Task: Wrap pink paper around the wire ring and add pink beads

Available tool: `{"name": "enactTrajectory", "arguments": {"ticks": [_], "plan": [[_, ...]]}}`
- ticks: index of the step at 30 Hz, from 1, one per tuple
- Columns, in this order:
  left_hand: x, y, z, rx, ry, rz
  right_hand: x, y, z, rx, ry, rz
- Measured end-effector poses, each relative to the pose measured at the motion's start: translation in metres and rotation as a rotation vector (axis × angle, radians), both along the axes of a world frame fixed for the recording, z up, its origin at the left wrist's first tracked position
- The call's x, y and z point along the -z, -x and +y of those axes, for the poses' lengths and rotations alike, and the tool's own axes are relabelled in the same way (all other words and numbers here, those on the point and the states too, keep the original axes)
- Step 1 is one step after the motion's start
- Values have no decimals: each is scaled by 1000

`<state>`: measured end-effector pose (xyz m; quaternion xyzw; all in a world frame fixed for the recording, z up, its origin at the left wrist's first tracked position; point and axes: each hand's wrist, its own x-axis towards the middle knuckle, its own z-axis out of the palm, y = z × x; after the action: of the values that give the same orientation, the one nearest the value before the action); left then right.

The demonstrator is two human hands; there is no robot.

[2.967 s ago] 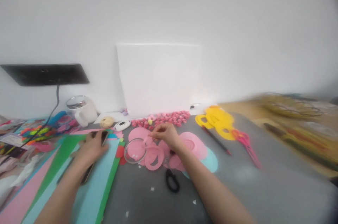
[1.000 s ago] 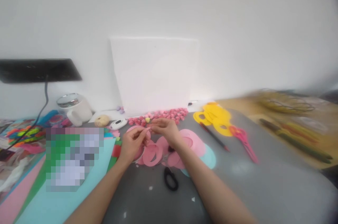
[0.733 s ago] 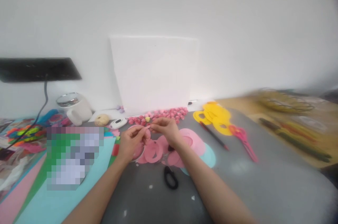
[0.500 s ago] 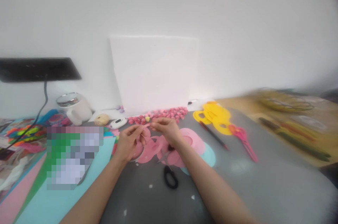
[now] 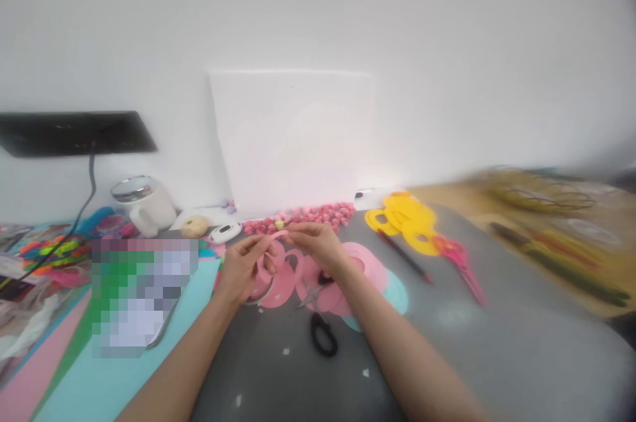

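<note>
A curling pink paper strip [image 5: 279, 235] runs between my two hands above the table. My left hand [image 5: 244, 268] pinches its near end, fingers curled, and part of the strip hangs below them. My right hand [image 5: 318, 244] has thumb and fingertips closed on the other end. Several pink paper discs and rings [image 5: 278, 289] lie beneath my hands, partly covered by them. Scissors with black handles [image 5: 324, 337] rest open below my right hand, their blades over the pink paper. Behind my fingers lie many small pink rolled pieces [image 5: 322, 213].
Yellow paper rings [image 5: 410, 213], a dark pencil [image 5: 405, 256] and pink scissors [image 5: 461, 266] lie to the right. On the left are coloured paper sheets [image 5: 193, 316], a phone with a blurred screen, a white mug [image 5: 152, 210] and a white device [image 5: 226, 232]. A white board [image 5: 293, 137] leans against the wall.
The pink strip between my hands shows a more rounded curl, and a looped part shows more below my left hand. The whole view has shifted slightly; both hands keep their pinch.
</note>
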<state>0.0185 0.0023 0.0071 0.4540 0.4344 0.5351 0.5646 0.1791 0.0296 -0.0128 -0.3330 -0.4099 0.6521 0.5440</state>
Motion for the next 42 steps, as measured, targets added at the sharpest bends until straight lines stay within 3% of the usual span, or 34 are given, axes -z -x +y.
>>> {"name": "enactTrajectory", "arguments": {"ticks": [8,28,42], "plan": [[4,1,1,23,-23,-9,1,1,1,43,37,-7],[6,2,1,56,-45,10,-7,-1,-5,-61,-47,-99],[8,2,0,77,-72,97,-2,1,-3,-38,-47,-89]]}}
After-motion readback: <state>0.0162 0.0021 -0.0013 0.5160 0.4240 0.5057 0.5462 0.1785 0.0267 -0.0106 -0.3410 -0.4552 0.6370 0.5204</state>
